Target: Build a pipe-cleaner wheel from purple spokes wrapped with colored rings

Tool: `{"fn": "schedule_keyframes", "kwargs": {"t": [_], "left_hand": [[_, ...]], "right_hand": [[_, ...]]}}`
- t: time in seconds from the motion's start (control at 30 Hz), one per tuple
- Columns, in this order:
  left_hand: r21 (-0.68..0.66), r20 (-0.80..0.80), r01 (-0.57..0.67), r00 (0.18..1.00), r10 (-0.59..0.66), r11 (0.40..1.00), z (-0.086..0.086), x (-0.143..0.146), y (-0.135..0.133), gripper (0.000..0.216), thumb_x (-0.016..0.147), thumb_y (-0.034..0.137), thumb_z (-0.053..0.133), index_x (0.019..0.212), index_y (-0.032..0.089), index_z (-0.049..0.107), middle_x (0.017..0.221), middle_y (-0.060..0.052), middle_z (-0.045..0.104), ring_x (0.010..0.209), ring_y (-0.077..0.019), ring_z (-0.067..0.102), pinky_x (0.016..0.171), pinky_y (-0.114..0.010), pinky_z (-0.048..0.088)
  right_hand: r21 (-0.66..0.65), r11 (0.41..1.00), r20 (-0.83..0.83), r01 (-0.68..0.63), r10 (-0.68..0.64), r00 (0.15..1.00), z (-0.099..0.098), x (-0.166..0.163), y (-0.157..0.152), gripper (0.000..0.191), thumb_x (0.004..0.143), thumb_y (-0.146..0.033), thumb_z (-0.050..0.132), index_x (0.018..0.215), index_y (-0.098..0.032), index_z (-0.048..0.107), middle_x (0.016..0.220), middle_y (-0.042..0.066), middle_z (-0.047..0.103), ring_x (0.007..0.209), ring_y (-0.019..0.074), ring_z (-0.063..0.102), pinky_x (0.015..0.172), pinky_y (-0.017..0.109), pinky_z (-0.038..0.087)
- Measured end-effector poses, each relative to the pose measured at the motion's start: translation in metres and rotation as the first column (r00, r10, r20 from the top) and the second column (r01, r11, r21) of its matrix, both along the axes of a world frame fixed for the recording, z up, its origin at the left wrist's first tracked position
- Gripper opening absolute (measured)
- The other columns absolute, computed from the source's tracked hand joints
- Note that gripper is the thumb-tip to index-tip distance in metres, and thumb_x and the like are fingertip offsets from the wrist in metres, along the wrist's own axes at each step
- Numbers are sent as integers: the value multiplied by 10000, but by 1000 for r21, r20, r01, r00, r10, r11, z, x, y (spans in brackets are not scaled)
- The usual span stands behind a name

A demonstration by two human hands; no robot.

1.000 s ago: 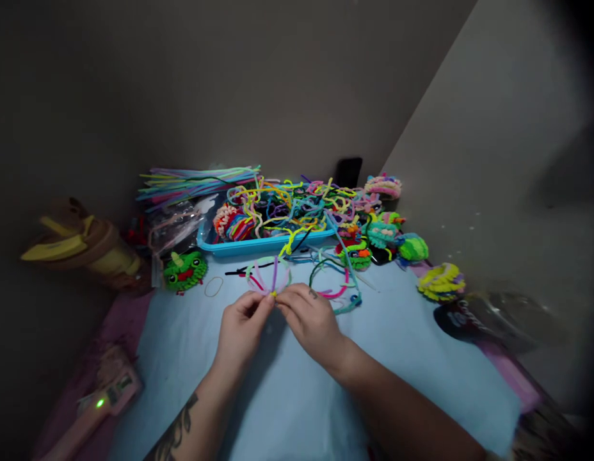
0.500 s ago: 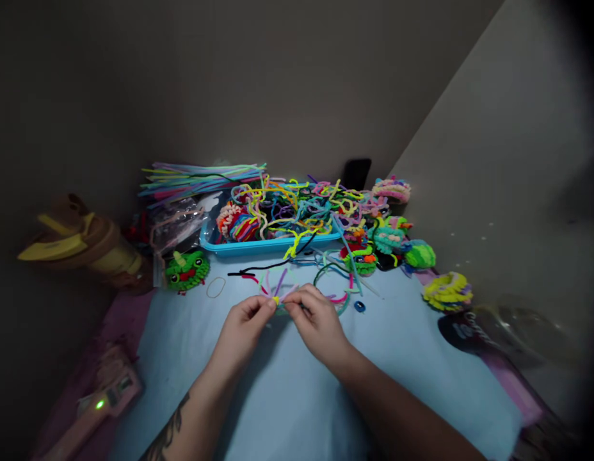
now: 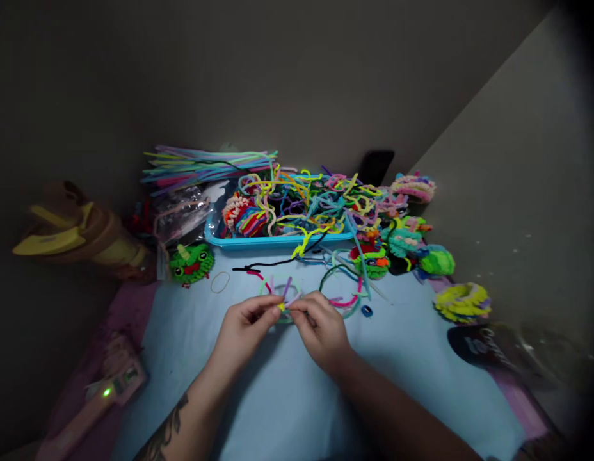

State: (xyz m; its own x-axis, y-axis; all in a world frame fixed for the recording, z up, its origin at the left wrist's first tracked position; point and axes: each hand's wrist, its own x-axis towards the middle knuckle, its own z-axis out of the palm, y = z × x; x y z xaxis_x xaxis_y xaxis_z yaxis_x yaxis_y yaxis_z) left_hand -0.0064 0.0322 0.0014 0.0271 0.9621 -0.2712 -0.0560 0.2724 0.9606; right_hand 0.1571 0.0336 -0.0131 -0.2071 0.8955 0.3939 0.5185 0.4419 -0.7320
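Note:
Over the light blue table cover (image 3: pixel 297 390) my left hand (image 3: pixel 243 330) and my right hand (image 3: pixel 320 326) meet fingertip to fingertip. Both pinch a small pipe-cleaner piece (image 3: pixel 283 294): a pale green ring with purple, pink and white spokes joined at a yellow centre. The yellow centre sits right between my thumbs and forefingers. Both hands are closed on it, low above the cover.
A blue tray (image 3: pixel 278 241) heaped with tangled pipe cleaners stands behind. Straight pipe cleaners (image 3: pixel 205 168) lie at its left. A green frog figure (image 3: pixel 191 262), a rubber band (image 3: pixel 220 282), several woven figures (image 3: pixel 407 243) and a pink glue gun (image 3: pixel 100 400) surround the work spot.
The pipe-cleaner piece has tilted down and closer to the cover, and my hands have shifted slightly toward me. The view has swung a little left, so everything sits further right.

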Motion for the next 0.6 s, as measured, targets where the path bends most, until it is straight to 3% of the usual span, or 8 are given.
{"fn": "schedule_keyframes", "kwargs": {"t": [0.23,0.43,0.6], "left_hand": [[-8,-80,21,997,-22,1000,-2,4,-2,268,647,269,735,891,161,746,761,-69,730,648,-159,623,618,-255,479],[150,-297,8,954,37,989,1,9,-4,173,712,257,675,851,188,751,764,-51,728,610,-141,604,575,-238,457],[150,-255,-212,935,245,966,2,6,2,198,697,288,691,852,175,739,766,-49,728,617,-136,608,582,-232,471]], "right_hand": [[-58,993,-14,99,-99,995,-4,1,3,76,823,-207,548,770,-202,603,691,12,606,597,132,548,561,246,432],[-130,980,37,151,-147,988,-9,4,3,54,805,-245,567,780,-208,597,672,0,640,575,135,577,526,241,430],[78,993,52,93,-97,994,-14,14,10,47,814,-218,573,850,-216,603,727,21,679,673,169,629,629,285,485]]}}
